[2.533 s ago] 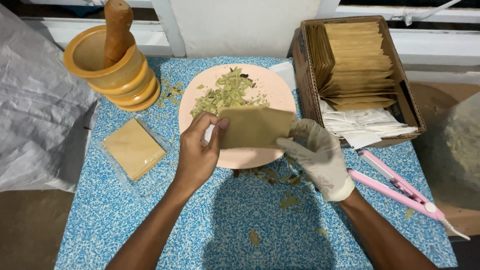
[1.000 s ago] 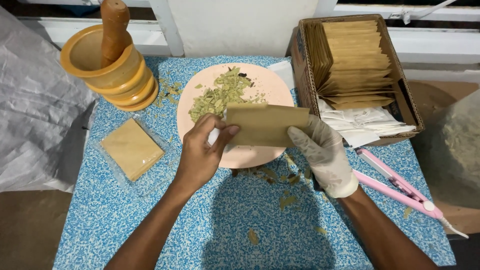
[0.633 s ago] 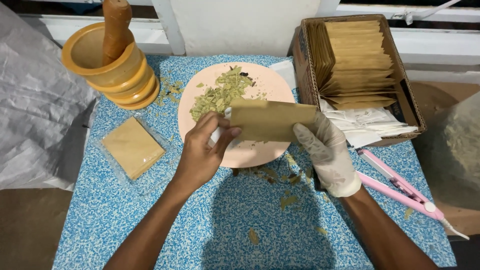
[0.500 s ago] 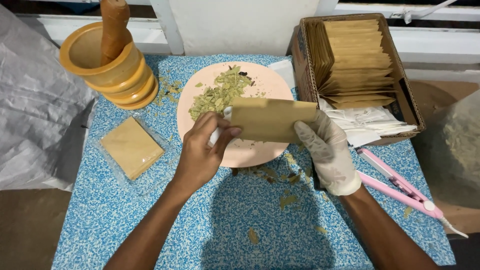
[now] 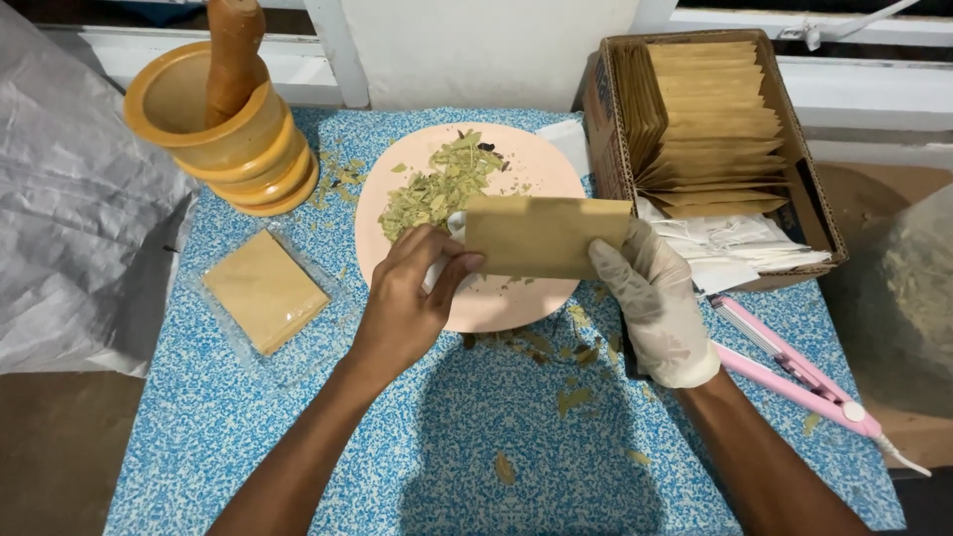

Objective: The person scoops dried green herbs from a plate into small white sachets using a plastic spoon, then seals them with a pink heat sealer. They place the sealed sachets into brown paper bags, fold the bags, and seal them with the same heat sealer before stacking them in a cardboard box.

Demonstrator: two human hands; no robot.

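Note:
Both hands hold a flat brown paper pouch (image 5: 544, 234) level over the near half of a pink plate (image 5: 516, 300). My bare left hand (image 5: 409, 300) pinches the pouch's left end and also holds a small white spoon handle (image 5: 444, 260) against it. My right hand (image 5: 655, 294), in a white glove, grips the pouch's right end. A heap of dried green leaves (image 5: 439, 186) lies on the far left part of the plate.
A cardboard box (image 5: 707, 124) of brown and white pouches stands at the back right. Yellow mortars with a wooden pestle (image 5: 224, 109) stand back left. A clear-wrapped brown packet (image 5: 263, 290) lies left, a pink sealer tool (image 5: 796, 369) right. Leaf crumbs dot the blue speckled tablecloth (image 5: 417, 447).
The pouch has been lifted a little and turned more level over the plate. Both hands kept their grip and moved slightly away from me.

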